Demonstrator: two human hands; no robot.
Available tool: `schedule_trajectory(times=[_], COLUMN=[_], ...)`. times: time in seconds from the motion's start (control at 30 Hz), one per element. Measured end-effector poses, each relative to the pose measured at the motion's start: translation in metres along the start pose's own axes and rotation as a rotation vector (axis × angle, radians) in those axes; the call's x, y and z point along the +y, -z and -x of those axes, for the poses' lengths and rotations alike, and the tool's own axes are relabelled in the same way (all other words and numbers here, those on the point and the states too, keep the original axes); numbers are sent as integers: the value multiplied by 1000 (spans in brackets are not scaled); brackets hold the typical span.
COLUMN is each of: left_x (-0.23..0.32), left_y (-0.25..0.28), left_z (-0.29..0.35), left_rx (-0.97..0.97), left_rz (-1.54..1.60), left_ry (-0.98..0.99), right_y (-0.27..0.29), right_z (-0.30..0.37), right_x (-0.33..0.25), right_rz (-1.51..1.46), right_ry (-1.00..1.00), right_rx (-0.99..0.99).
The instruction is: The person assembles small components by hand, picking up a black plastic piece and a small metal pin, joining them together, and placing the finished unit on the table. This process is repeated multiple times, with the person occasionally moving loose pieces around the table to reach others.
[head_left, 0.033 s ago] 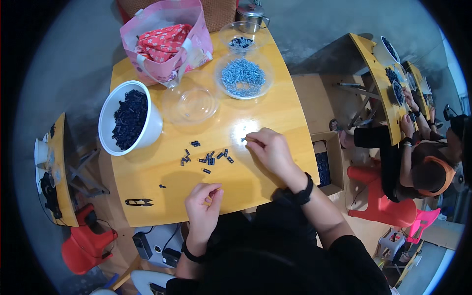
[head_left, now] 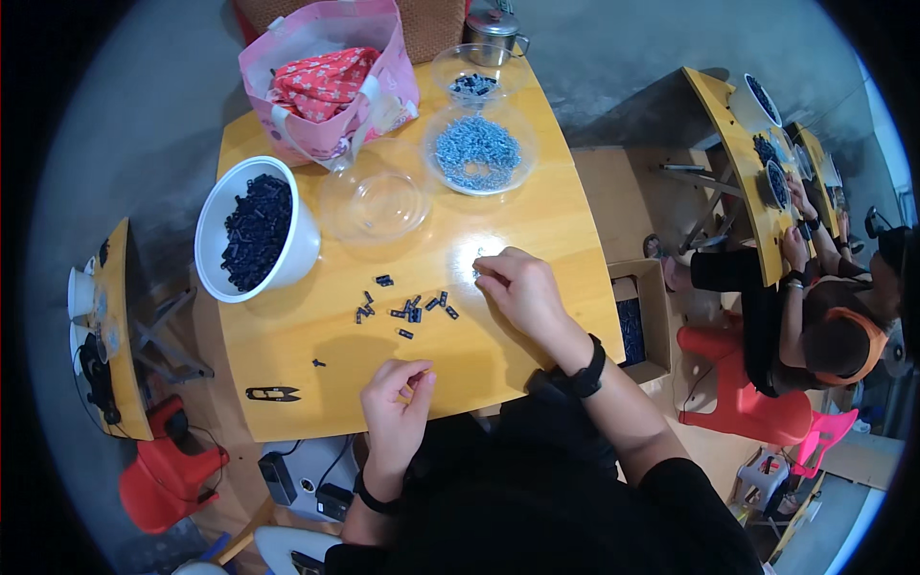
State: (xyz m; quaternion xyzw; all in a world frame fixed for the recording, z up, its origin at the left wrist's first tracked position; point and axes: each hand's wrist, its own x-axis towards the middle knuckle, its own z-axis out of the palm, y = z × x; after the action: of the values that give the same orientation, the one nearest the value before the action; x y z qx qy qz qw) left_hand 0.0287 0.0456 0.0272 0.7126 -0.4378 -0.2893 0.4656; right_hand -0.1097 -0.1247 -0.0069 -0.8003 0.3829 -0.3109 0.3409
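My right hand (head_left: 525,295) rests over the table with thumb and forefinger pinched together. Its fingertips are beside tiny shiny metal pieces (head_left: 476,273) on the wood; whatever they grip is too small to name. Near the front edge, my left hand (head_left: 397,395) is curled, thumb against forefinger, and anything inside is hidden. Between and beyond the hands lies a loose group of small black plastic parts (head_left: 414,313), some with metal bits in them. One small dark piece (head_left: 319,363) is set apart on the left. Black thread snips (head_left: 273,394) lie at the table's left front.
A white tub (head_left: 305,244) of black parts stands at left, beside a clear plastic lid (head_left: 376,206). Behind are a bowl of silvery metal pieces (head_left: 476,153), a smaller clear container (head_left: 473,84), a pink bag (head_left: 393,72) and a metal mug (head_left: 491,36). Another person works at right.
The whole view has shifted slightly. My right hand has moved a little to the left over the table; my left hand keeps its curled pose.
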Motion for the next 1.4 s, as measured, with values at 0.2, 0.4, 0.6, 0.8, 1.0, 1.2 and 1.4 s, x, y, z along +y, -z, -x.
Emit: schedule_trajectory(times=[0.2,0.4,0.6,0.8,1.0,1.2,1.4], left_x=[-3,9,38,-24,-34,-52,-38], left_y=[11,0,-28,-48,-27,3,3], left_z=[10,2,-6,-15,11,41,70], left_rx=[-9,16,103,287,367,444,319], left_rz=[23,75,179,165,12,-97,-151], left_ry=[24,-96,-296,-273,-251,-112,-286], right_y=[-13,-5,14,-1,-7,-15,4], right_z=[-4,17,51,48,48,40,59], right_x=[1,6,-39,-7,6,0,-16], right_rz=[146,-455,-1525,-1050,-281,35,-72], right_ry=[43,-208,-747,-615,-130,59,-52], right_rx=[-19,-42,-411,-94,71,28,32])
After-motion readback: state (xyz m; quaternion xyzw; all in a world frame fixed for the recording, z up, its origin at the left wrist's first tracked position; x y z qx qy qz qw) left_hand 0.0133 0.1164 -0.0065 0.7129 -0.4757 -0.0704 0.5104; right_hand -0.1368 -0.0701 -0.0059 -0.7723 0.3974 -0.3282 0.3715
